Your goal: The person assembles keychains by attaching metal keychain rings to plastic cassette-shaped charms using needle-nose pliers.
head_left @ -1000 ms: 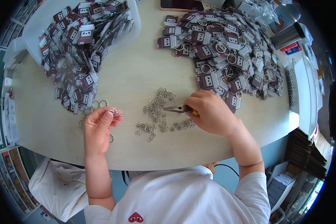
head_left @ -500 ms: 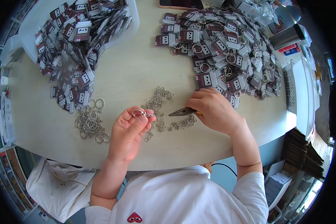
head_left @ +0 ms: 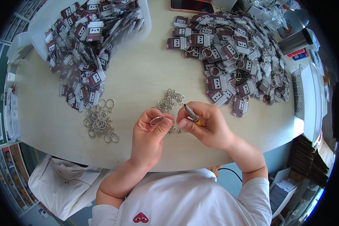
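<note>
Loose rings (head_left: 101, 122) left of hands (head_left: 150, 130)

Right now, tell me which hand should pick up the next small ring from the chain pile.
Probably the right hand: it holds the pliers, tip beside the chain pile. The left hand is already pinching a key ring.

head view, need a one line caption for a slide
Left hand pinches a key ring while the right hand holds pliers over loose small rings on a table.
</note>
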Tool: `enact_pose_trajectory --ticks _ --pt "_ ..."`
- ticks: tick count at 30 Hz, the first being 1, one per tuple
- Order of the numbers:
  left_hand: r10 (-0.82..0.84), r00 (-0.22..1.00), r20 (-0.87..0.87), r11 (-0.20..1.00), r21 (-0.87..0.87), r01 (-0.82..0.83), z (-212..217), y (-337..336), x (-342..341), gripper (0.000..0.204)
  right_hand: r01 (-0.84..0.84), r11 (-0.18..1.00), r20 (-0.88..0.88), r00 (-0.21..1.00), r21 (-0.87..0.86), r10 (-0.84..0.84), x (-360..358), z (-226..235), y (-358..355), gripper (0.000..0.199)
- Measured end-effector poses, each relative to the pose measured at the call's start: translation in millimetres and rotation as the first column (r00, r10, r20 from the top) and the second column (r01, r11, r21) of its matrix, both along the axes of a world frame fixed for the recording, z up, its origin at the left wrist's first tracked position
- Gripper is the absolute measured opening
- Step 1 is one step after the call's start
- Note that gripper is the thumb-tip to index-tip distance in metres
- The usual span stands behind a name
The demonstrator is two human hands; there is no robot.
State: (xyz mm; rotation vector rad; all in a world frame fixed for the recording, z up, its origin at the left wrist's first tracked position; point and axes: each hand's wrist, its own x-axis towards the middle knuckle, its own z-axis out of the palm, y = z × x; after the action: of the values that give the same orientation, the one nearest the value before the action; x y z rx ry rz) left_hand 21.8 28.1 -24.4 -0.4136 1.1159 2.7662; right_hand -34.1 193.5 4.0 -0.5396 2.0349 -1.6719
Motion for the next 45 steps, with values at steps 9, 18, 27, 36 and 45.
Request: enact_pose_trajectory --ticks 9,18,27,36,45 --pt "0.038 0.998 -0.052 0.998 -0.046 -0.04 1.6 7.4 2.8 0.016 0.005 1.0 0.08 0.997 -0.014 -0.004 1.5 -2.3 -0.6 0.021" --pt "0.042 0.998 -0.041 0.999 -0.023 -0.043 2.1 7.9 7.7 0.017 -0.021 1.0 0.061 0.998 -0.001 0.021 0.1 4.2 -0.2 0.021" --pt "0.092 0.943 -0.32 0.898 -0.382 -0.218 -0.6 12.1 14.3 0.018 0.063 0.998 -0.322 0.945 -0.007 -0.062 0.5 -2.6 -6.1 0.008" --pt "-0.054 0.988 -0.146 -0.556 -0.817 -0.151 9.0 -126.2 -23.9 0.039 0.211 0.937 -0.579 0.741 -0.28 -0.34 -10.9 -2.9 9.3 0.011" --pt "-0.286 0.958 -0.026 -0.663 -0.716 -0.218 12.2 -167.1 -34.3 0.022 0.191 0.957 -0.538 0.795 -0.216 -0.28 -10.8 -4.2 7.6 0.01"
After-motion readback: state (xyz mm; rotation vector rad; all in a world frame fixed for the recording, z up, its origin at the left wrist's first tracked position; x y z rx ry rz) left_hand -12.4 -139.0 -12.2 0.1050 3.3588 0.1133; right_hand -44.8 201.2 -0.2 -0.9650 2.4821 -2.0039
